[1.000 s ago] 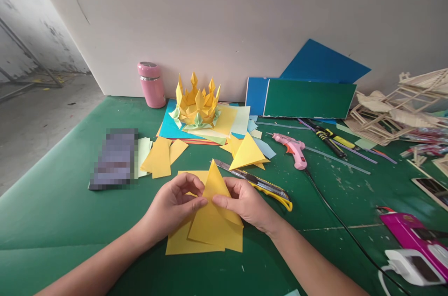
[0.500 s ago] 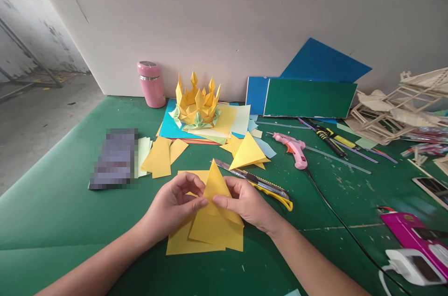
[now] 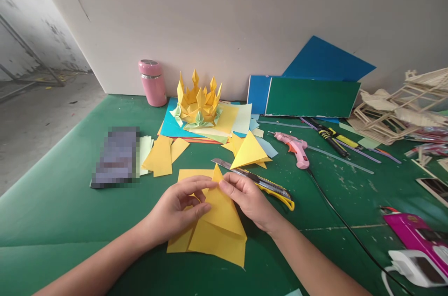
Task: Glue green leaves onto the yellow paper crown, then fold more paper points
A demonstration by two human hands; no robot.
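A sheet of yellow paper point(image 3: 222, 209), folded to a point at the top, is between my two hands. My right hand point(image 3: 247, 195) pinches its upper right edge just below the tip, thumb in front. Along the left edge lies my left hand point(image 3: 184, 202), its index finger near the tip and its thumb lower on the paper. Beneath is another yellow sheet point(image 3: 177, 243), partly covered. Beyond my right hand rests a utility knife point(image 3: 268, 187) with its blade out. Folded yellow paper point(image 3: 249, 151) lies behind the knife.
A yellow paper crown point(image 3: 199, 104) stands on coloured sheets near a pink flask point(image 3: 153, 85). On the right are a pink glue gun point(image 3: 296, 149) with a trailing cord, a stick model point(image 3: 388, 109) and a magenta device point(image 3: 416, 235). Yellow paper pieces point(image 3: 163, 158) lie to the left.
My fingers have moved up closer to the paper's tip. The paper's lower edge has swung down and to the right. The view has shifted slightly.
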